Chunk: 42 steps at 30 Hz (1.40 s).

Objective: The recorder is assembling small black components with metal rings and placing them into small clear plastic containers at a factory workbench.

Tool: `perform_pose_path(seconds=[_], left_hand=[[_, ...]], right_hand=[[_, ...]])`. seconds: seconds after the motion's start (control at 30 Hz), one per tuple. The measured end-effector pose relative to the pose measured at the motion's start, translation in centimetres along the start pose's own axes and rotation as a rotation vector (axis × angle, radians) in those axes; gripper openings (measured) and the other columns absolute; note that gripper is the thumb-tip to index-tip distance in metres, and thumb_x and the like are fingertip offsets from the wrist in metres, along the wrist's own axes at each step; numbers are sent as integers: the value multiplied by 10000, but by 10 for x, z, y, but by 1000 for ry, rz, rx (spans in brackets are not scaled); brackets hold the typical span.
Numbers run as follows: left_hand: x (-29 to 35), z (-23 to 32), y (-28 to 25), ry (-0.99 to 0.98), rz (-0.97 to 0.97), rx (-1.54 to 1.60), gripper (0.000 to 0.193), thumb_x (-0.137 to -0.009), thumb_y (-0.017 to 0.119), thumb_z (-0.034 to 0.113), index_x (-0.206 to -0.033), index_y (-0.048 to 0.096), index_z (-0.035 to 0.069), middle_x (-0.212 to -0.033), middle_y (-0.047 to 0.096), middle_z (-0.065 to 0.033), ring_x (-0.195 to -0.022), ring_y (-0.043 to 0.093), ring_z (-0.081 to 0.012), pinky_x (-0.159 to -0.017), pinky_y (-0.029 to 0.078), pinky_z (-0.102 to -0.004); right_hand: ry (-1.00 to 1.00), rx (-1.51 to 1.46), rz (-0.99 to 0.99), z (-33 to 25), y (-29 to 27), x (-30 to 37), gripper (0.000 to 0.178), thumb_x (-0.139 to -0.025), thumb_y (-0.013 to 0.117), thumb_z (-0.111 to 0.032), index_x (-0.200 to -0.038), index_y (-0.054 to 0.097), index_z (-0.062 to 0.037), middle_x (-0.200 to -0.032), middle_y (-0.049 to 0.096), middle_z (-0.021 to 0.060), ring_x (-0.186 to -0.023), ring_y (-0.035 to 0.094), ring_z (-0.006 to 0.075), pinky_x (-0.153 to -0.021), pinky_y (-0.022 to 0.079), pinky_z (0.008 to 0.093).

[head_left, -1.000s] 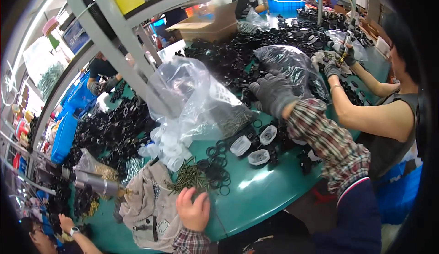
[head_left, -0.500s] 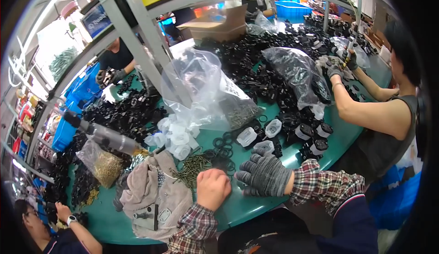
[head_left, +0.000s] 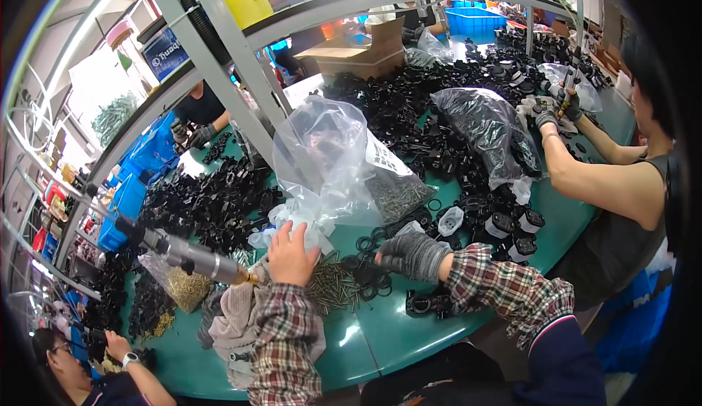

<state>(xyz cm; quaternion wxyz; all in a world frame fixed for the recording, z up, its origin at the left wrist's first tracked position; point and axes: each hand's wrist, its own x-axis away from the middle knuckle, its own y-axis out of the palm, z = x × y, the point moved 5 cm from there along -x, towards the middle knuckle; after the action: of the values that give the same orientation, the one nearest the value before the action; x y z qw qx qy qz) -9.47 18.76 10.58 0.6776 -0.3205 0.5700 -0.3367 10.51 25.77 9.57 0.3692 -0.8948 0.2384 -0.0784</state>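
Note:
My bare left hand [head_left: 291,255] has its fingers apart and reaches up to a heap of translucent white plastic parts [head_left: 316,236]; nothing shows in its grip. Beside its wrist lies a pile of long screws [head_left: 330,287]. My right hand [head_left: 415,255], in a grey knit glove, stretches its fingers leftward near black rubber rings [head_left: 365,244]. A white housing [head_left: 412,228] shows just behind the glove, partly covered. Below the right wrist sits a black part [head_left: 420,304]. Left of my left arm, a screwdriver tool [head_left: 197,256] hangs over a crumpled beige cloth [head_left: 241,309].
A clear bag of screws [head_left: 398,194] leans by the shelf post [head_left: 219,99]. Black plastic parts [head_left: 205,194] are heaped across the green table [head_left: 351,355]. A bag of small brass-coloured pieces [head_left: 186,289] lies left. Co-workers sit at the right, far left and near left.
My left hand has moved up and left, its fingers spreading from a closed shape. My right hand has shifted toward the white housings, and the black part below it now shows. The view has shifted.

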Motion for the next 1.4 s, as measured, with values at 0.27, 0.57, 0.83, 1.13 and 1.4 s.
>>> perform_pose_path(seconds=[0.27, 0.57, 0.83, 1.13, 1.4], left_hand=[[-17, 8, 4, -201, -326, 79, 461, -690, 664, 231, -1094, 489, 95, -1025, 507, -108, -889, 522, -277, -768, 432, -386], [80, 116, 4, -656, -86, 1830, 450, -845, 541, 189, -1217, 315, 78, -1042, 463, -39, -875, 489, -152, -696, 429, -276], [100, 151, -11, -718, -36, 1919, 491, -885, 496, 235, -1298, 243, 155, -1058, 468, -26, -902, 482, -148, -722, 422, -280], [103, 166, -20, -796, 40, 2053, 447, -920, 415, 271, -1311, 239, 144, -1048, 478, -39, -894, 492, -158, -740, 431, -303], [109, 163, -8, -733, -43, 2185, 444, -925, 395, 299, -1290, 281, 74, -995, 484, -58, -857, 507, -165, -730, 431, -297]], right_hand=[[37, 29, -24, 11, -15, 5, 260, -804, 533, -303, -942, 618, -99, -879, 624, 109, -838, 588, 279, -740, 459, 353], [-296, 85, 292, -53, -22, 54, 197, -792, 543, -228, -911, 589, -78, -802, 574, 99, -759, 583, 274, -665, 461, 369], [-437, 515, 343, -77, 2, 88, 200, -740, 536, -194, -916, 564, -102, -798, 564, 68, -729, 580, 228, -605, 454, 358], [-496, 649, 588, -93, 19, 119, 298, -731, 535, -168, -1016, 567, -89, -968, 594, 113, -836, 587, 261, -764, 470, 405], [-509, 534, 619, -74, 31, 139, 319, -726, 561, -208, -1027, 569, -103, -1102, 557, 103, -872, 578, 226, -819, 436, 437]])
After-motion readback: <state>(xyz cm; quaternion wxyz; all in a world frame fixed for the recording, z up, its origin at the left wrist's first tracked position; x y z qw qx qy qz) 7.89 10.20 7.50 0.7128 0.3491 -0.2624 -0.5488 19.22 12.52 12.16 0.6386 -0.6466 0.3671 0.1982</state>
